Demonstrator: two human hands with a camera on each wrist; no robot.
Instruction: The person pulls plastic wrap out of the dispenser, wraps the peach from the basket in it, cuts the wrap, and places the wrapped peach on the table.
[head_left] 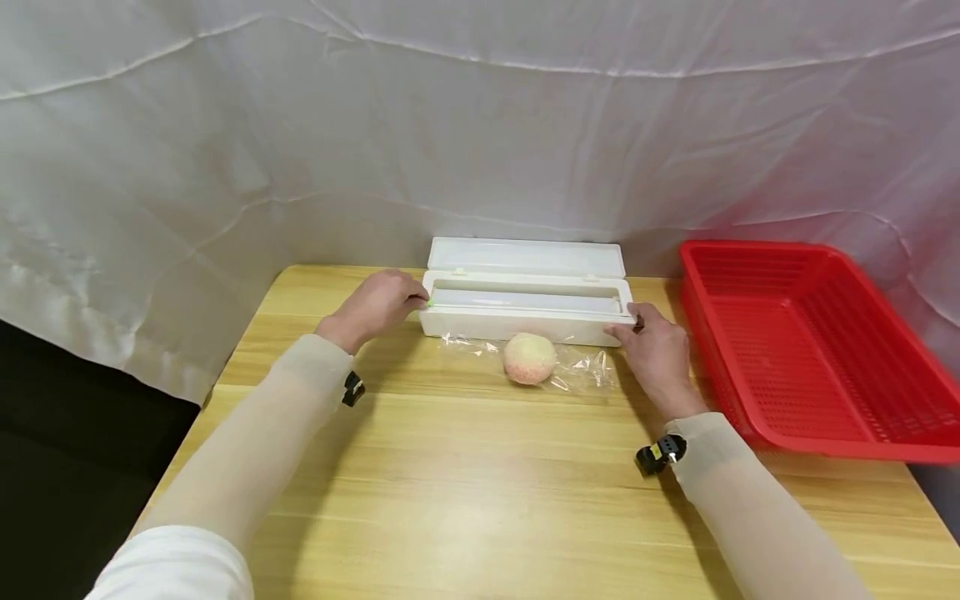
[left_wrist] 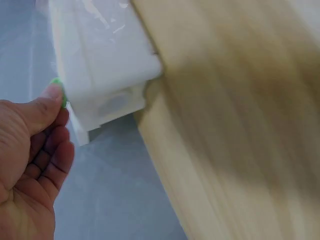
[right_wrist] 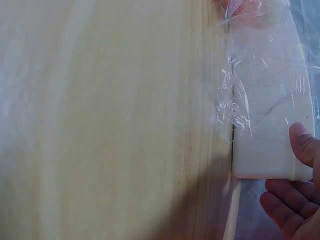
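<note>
while the white box [head_left: 480, 324] lies with its long axis left to right at the centre of the frame, each hand is at one end, neither nearer: the left hand [head_left: 380, 305] pinches a green tab [head_left: 431, 303], the right hand [head_left: 660, 354] grips the right corner; a peach [head_left: 529, 359] in clear film [head_left: 585, 367] sits just below the box.

Red basket [head_left: 802, 350] gets chopped by the head view's right edge; peach [right_wrist: 250, 14]'s blurry and cut off up top in right wrist.
</note>
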